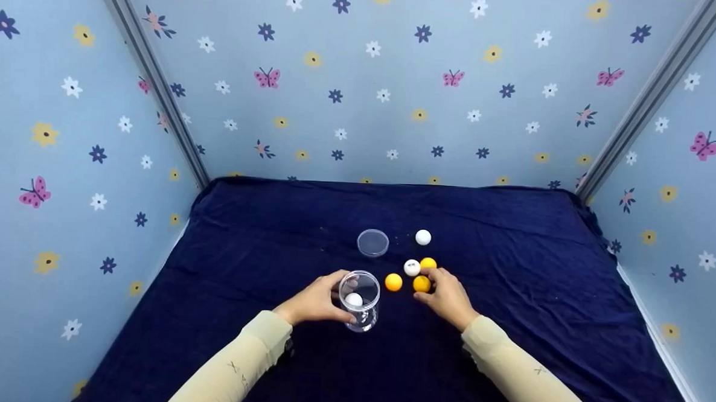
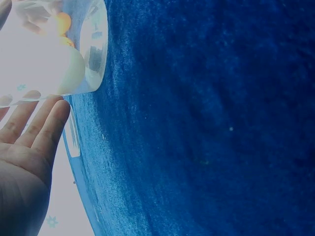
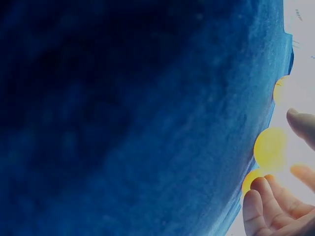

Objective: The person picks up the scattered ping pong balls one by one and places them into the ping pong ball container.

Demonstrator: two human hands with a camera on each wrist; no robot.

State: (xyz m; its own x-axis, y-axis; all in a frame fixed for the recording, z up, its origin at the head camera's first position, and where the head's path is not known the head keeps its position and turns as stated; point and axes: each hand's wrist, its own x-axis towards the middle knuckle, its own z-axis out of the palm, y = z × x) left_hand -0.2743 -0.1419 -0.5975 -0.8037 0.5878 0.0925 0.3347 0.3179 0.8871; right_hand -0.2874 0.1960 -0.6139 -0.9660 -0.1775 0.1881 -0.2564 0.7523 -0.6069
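My left hand (image 1: pixel 317 300) holds a clear plastic jar (image 1: pixel 367 327) upright, thumb on its near side and fingers along the far side. Inside the jar is a white ball (image 1: pixel 353 300). In the head view, the thumb and index finger of my right hand (image 1: pixel 448 300) are on either side of an orange ball (image 1: pixel 421 283). A small gap shows between the thumb and this orange ball (image 3: pixel 269 148) in the right wrist view. Close to that hand are a white ball with dark print (image 1: pixel 412 267), another orange ball (image 1: pixel 428 264) and a third orange ball (image 1: pixel 394 282).
Behind the jar, a round clear lid (image 1: pixel 373 243) lies flat on the dark blue cloth (image 1: pixel 259 245). One more white ball (image 1: pixel 423 237) rests farther back, right of the lid. Flower-patterned walls (image 1: pixel 363 80) enclose the table at the back and both sides.
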